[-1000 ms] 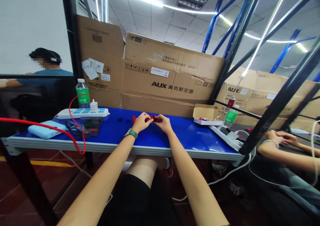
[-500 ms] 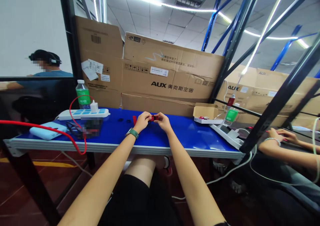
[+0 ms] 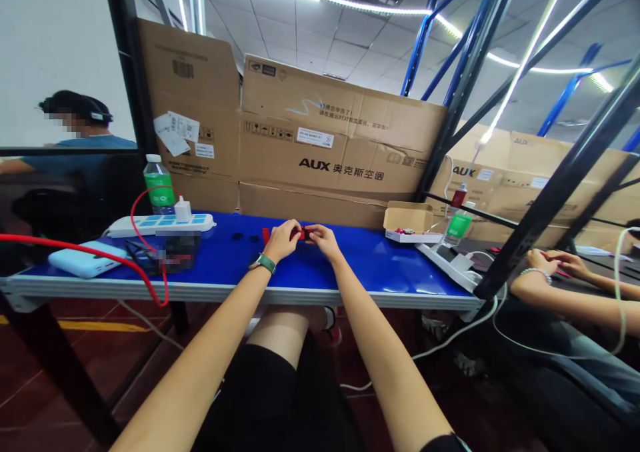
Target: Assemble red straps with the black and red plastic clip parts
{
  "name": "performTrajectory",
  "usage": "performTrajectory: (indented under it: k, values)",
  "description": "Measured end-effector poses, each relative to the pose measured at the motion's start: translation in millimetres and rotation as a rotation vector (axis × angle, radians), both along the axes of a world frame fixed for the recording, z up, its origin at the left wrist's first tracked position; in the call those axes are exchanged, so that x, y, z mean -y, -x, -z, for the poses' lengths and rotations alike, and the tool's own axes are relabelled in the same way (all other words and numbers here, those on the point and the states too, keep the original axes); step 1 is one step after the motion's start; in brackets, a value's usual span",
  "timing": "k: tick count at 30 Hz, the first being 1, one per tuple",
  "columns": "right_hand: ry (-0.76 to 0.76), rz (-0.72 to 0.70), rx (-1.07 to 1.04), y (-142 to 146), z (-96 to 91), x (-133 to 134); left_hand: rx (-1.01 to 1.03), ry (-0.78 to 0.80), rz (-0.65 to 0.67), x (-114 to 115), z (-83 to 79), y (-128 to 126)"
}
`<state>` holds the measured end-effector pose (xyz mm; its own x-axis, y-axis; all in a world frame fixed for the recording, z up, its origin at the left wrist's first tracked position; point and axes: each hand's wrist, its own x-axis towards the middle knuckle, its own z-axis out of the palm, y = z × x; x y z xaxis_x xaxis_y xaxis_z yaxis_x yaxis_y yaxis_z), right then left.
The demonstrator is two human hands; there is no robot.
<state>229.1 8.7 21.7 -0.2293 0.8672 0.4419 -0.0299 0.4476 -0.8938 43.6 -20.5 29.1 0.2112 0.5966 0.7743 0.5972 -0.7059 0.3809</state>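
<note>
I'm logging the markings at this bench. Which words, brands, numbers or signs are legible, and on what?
"AUX 奥克斯空调": middle carton.
"AUX", twice, once faint: right cardboard.
Other carton print, including the symbols: too small or blurred to quote surely.
Stickers: unreadable.
Left bottle, right bottle: labels unreadable.
Red piece: no text readable.

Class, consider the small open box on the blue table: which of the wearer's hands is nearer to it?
Right. The right hand is left of the small open box; the left hand is farther left.
</note>
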Motion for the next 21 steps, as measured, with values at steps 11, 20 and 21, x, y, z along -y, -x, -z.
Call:
performTrajectory:
  k: [11,20,21]
  values:
    - [-0.168,0.185,0.028,-3.3,-4.1,-1.9,0.128,0.326,0.273,2.9,0.8,-4.2]
    - [-0.136,0.158,0.061,-0.9,1.9,-2.5,0.314,0.353,0.172,-14.2,13.2,-1.9]
    - [-0.141,0.148,0.118,-0.4,3.5,-2.2,0.352,0.350,0.140,-15.6,13.8,-1.1]
